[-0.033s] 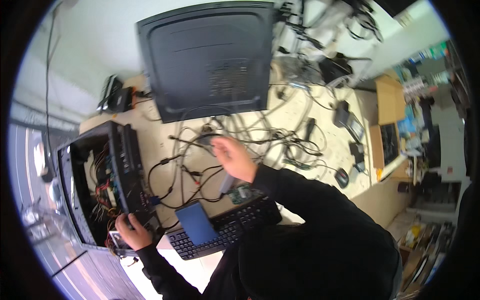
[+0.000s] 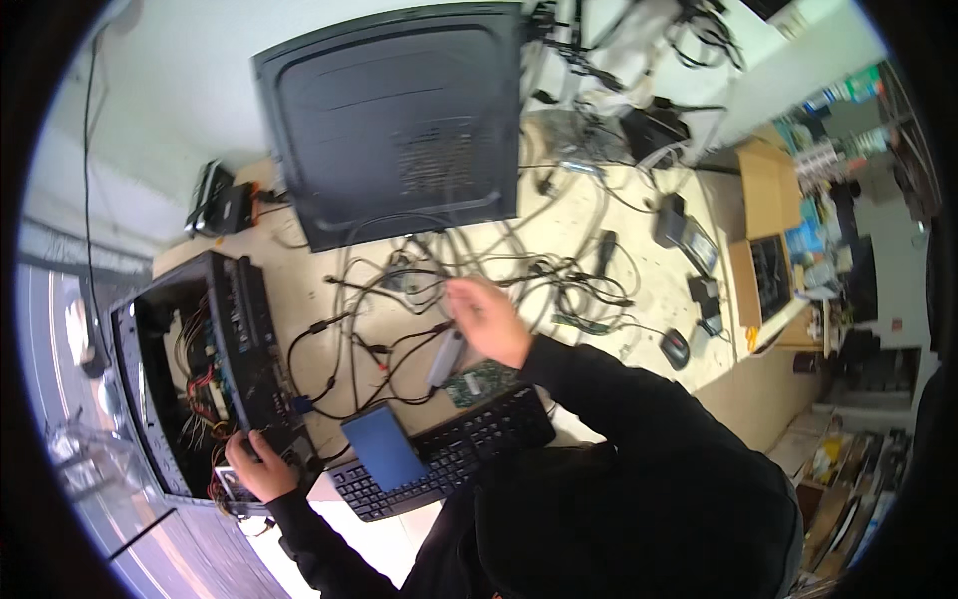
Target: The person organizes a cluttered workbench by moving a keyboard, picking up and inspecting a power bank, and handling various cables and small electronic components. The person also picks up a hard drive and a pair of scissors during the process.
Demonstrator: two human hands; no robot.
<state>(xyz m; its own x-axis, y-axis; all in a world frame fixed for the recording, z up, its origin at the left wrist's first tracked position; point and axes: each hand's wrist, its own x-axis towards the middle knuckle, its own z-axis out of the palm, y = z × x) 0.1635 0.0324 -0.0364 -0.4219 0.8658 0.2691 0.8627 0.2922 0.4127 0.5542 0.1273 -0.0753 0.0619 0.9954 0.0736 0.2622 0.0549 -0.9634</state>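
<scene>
An opened black computer case (image 2: 239,329) lies on its side at the left, its wiring and boards showing. My left hand (image 2: 259,469) grips its near edge, by a metal-sided unit, fingers bent over the rim. My right hand (image 2: 489,317) hovers over tangled black cables (image 2: 559,280) at the middle of the table. Its fingers are smeared by motion, and I cannot make out anything in them. Close below it are a pale grey block (image 2: 445,361) and a green circuit board (image 2: 479,384). A blue flat box (image 2: 385,447) rests on the black keyboard (image 2: 489,434).
A large black monitor-like panel (image 2: 399,130) stands at the back. On the right lie a computer mouse (image 2: 675,349), a black power adapter (image 2: 671,220) and an open cardboard box (image 2: 768,190). Small black devices (image 2: 235,208) stand at back left.
My right hand has shifted to the right over the cables. The whole view has moved slightly, while my left hand stays on the computer case.
</scene>
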